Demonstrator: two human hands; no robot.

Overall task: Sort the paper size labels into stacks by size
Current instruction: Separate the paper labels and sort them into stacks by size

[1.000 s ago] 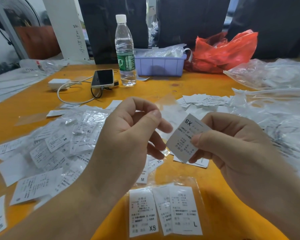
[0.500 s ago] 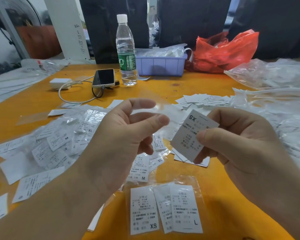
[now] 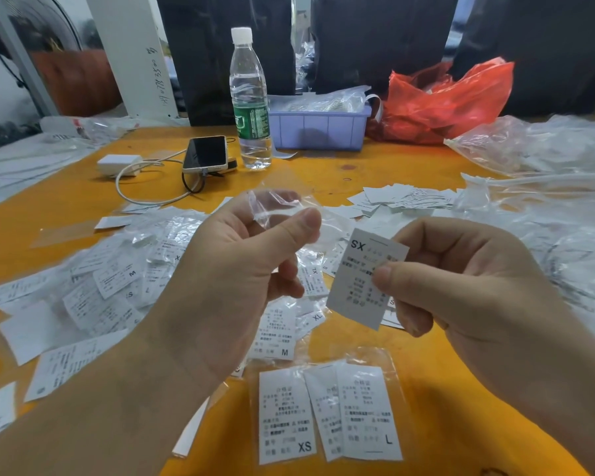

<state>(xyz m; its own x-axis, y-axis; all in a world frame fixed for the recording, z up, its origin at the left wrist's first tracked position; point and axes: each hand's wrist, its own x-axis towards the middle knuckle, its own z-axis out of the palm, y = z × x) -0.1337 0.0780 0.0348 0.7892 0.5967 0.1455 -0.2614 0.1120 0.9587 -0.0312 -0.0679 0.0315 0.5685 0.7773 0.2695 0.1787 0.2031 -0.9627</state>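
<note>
On the orange wooden table [image 3: 375, 173] the loose heap of white paper labels [image 3: 110, 286] lies unsorted. The left hand [image 3: 241, 269], now lifted further from the right hand [image 3: 461, 286], pinches an emptied clear plastic sleeve [image 3: 279, 207]. The white paper XS label [image 3: 364, 276] is pinched bare and upside down between thumb and fingers — judged ready for the XS stack.

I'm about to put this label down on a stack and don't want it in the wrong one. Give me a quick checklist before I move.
1. Label held firmly: ok, the right hand pinches it.
2. Size read: ok, it shows XS, seen upside down.
3. Label free of its wrapper: ok, the left hand holds the empty clear sleeve apart.
4. XS stack located: cannot tell; an XS label lies at the near edge beside an L label.
5. Path down to the table: ok, nothing in between.
</note>
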